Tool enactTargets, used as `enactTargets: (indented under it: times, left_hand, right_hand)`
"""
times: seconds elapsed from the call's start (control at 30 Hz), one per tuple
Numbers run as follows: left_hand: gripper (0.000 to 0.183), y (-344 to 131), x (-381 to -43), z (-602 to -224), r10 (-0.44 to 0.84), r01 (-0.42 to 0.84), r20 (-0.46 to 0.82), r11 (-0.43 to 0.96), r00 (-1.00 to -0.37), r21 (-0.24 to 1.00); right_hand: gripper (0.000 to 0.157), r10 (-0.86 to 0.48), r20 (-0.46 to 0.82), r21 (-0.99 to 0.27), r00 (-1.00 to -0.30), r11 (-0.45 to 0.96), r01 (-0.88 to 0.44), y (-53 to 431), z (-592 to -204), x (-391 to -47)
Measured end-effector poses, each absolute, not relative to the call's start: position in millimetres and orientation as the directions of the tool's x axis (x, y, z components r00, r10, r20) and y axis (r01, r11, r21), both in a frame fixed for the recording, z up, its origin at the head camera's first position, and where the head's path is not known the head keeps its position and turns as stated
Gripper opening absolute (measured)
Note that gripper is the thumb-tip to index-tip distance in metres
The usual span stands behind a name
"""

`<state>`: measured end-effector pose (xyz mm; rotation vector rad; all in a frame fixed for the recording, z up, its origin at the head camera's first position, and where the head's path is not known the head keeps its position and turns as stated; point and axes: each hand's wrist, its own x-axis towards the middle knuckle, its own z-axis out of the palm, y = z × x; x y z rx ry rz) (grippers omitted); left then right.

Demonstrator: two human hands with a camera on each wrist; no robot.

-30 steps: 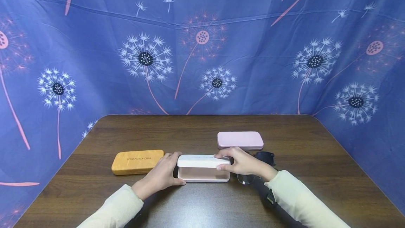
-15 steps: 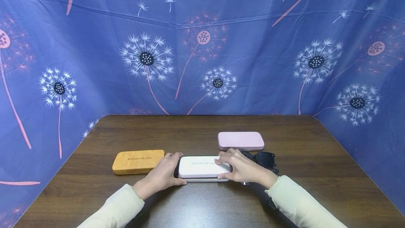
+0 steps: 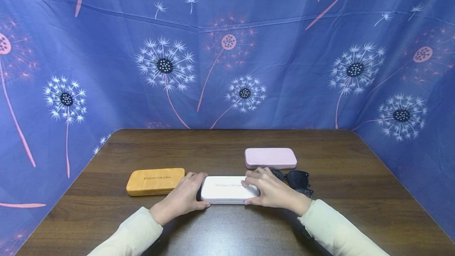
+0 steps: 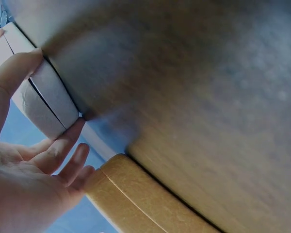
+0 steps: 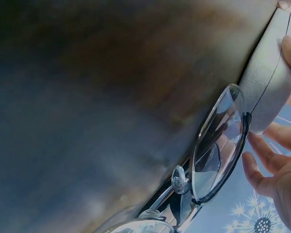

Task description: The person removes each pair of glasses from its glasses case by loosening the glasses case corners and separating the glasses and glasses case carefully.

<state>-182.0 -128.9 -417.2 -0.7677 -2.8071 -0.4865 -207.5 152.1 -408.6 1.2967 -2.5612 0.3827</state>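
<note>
A white glasses case (image 3: 227, 195) with small lettering on its lid lies lengthwise on the table, its lid down on the base. My left hand (image 3: 180, 197) holds its left end, thumb at the front edge and fingers around the end. At the other end, my right hand (image 3: 273, 191) grips the case with the thumb on the front and fingers over the lid. Only a thin seam shows along the case's side in the right wrist view. Clear-lens eyeglasses (image 5: 247, 124) stand just beside that end, mostly hidden by my right hand in the head view.
An orange glasses case (image 3: 155, 183) lies close to my left hand. Behind my right hand is a pink glasses case (image 3: 271, 157), with dark sunglasses (image 3: 298, 179) near my right wrist. The brown wooden table (image 3: 227, 232) ends at a blue dandelion-print curtain (image 3: 284, 106).
The white case's lid has swung down from partly raised to closed, with my right hand moving down on it. My left hand has stayed at the left end.
</note>
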Motion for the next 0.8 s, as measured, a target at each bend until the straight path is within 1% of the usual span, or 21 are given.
enactTargets:
  times: [0.1, 0.23, 0.33, 0.5, 0.63, 0.8]
  left_hand:
    - [0.076, -128.8, -181.6, -417.5, 0.474, 0.536, 0.275, 0.813, -0.837, 0.227]
    - [0.076, -128.4, -181.3, -417.0, 0.481, 0.539, 0.271, 0.815, -0.834, 0.211]
    - [0.076, -128.3, -181.2, -416.1, 0.483, 0.537, 0.262, 0.819, -0.835, 0.204]
    - [0.076, -129.0, -181.3, -414.4, 0.492, 0.542, 0.253, 0.819, -0.833, 0.189]
    - [0.076, -129.2, -181.9, -411.8, 0.509, 0.554, 0.244, 0.813, -0.825, 0.180]
    - [0.077, -129.4, -182.6, -409.6, 0.521, 0.564, 0.240, 0.809, -0.819, 0.167]
  right_hand:
    - [0.051, -0.743, 0.336, -0.118, -0.579, 0.577, -0.808, 152.2, -408.6, -206.2]
    - [0.053, -0.737, 0.343, -0.103, -0.583, 0.587, -0.803, 152.0, -409.3, -206.5]
    - [0.060, -0.728, 0.337, -0.093, -0.597, 0.606, -0.790, 153.0, -408.5, -206.3]
    - [0.073, -0.705, 0.286, -0.074, -0.649, 0.659, -0.748, 156.9, -405.6, -204.1]
    - [0.075, -0.701, 0.261, -0.050, -0.664, 0.677, -0.734, 158.8, -405.0, -203.1]
    - [0.074, -0.710, 0.273, -0.022, -0.649, 0.670, -0.742, 158.8, -406.0, -204.0]
